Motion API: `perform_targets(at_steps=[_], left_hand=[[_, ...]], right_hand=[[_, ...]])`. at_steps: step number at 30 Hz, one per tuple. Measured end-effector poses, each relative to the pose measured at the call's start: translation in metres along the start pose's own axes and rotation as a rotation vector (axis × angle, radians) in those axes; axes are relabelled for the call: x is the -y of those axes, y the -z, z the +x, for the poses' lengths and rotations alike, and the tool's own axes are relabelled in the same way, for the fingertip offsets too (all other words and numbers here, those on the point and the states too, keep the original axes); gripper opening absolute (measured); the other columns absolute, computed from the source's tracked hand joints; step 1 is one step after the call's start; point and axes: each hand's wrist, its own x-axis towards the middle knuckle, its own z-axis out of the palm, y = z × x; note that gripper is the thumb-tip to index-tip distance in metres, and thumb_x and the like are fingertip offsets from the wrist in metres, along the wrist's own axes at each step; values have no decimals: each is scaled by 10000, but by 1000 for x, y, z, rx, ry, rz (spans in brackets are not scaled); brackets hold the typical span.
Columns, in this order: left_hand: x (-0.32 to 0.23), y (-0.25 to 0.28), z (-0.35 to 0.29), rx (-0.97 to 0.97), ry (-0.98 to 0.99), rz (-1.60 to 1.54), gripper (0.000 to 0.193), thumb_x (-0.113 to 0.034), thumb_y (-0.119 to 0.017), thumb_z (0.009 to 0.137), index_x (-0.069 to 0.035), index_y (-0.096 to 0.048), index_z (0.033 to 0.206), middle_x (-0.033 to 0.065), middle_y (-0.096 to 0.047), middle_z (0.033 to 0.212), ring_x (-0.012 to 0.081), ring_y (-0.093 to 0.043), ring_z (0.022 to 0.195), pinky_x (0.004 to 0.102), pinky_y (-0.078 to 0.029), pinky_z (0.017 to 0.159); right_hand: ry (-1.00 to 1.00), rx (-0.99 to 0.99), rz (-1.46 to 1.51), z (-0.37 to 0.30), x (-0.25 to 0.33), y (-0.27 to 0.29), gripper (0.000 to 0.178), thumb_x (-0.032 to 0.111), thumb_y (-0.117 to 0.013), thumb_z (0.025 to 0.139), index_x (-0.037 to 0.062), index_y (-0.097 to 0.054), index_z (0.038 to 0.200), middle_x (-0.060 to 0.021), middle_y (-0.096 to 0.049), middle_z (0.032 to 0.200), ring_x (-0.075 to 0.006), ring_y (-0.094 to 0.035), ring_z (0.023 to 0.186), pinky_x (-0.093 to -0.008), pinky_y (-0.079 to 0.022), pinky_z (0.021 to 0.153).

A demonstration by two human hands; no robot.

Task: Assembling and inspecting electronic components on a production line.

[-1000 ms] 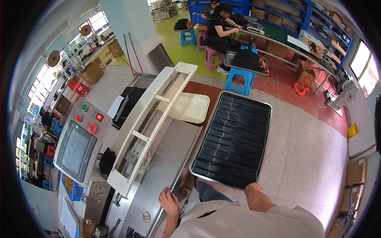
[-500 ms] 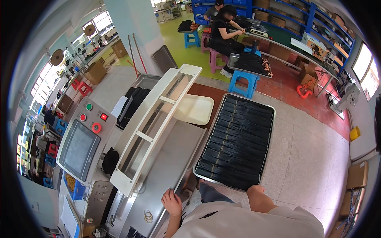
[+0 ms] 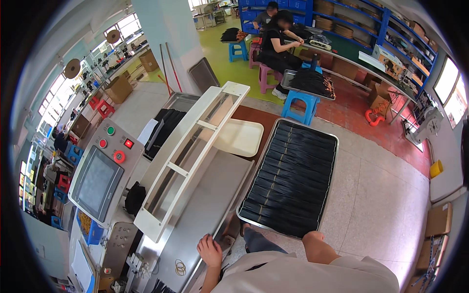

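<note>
Keeping the loaded tray (image 3: 264, 227) level and its near rim well supported would seem the surest handling, as the right hand (image 3: 313, 237) meets its near right corner, any grip hidden from view. The left hand (image 3: 210, 250), loosely open and apparently empty, rests at the steel surface's (image 3: 200, 200) edge; the tray's black cables (image 3: 291, 176) lie at one o'clock from it, eleven from the right.

Control panel (image 3: 99, 184) sits left of machine cover (image 3: 178, 169), desk (image 3: 195, 205) right. Rubber bands (image 3: 180, 267) on desk's near end. Tray (image 3: 259, 226) right of desk, bundles (image 3: 293, 176) inside. Left hand (image 3: 210, 250) at desk's right edge, right hand (image 3: 312, 236) at tray's near edge.
</note>
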Motion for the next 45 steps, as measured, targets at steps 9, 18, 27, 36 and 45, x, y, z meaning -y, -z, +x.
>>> perform_targets(at_steps=[9,18,27,36,45], left_hand=[[-3,2,2,-5,4,-11,325,-68,-593,748,-37,-544,1068,123,-537,1125,329,-503,1036,457,-373,898],[-3,4,1,-16,5,-16,334,-59,-601,741,-38,-550,1070,120,-546,1114,329,-508,1029,451,-375,892],[-1,3,0,-13,10,-17,323,-55,-594,746,-37,-553,1066,116,-547,1109,330,-506,1034,452,-372,898],[1,1,-1,6,1,4,311,-85,-578,759,-35,-549,1065,115,-542,1117,317,-503,1043,453,-375,899],[3,2,-2,-12,-22,14,310,-78,-580,750,-31,-552,1055,117,-550,1082,312,-513,1019,447,-379,891]], right_hand=[[-61,65,17,21,2,-3,332,248,-683,789,224,-674,1120,-6,-626,1182,-215,-591,1078,-431,-458,802],[-182,311,162,-13,4,13,329,312,-381,899,242,-631,1101,11,-667,1079,-90,-616,1013,-335,-302,1023],[-50,82,-30,13,5,1,321,243,-672,789,235,-680,1110,7,-640,1152,-213,-603,1049,-437,-474,757],[19,-7,-22,15,2,-6,333,242,-668,795,233,-670,1127,-2,-630,1172,-219,-592,1072,-456,-468,784],[17,-11,12,4,9,-3,366,263,-683,790,245,-653,1154,-2,-602,1226,-233,-575,1112,-456,-456,825]])
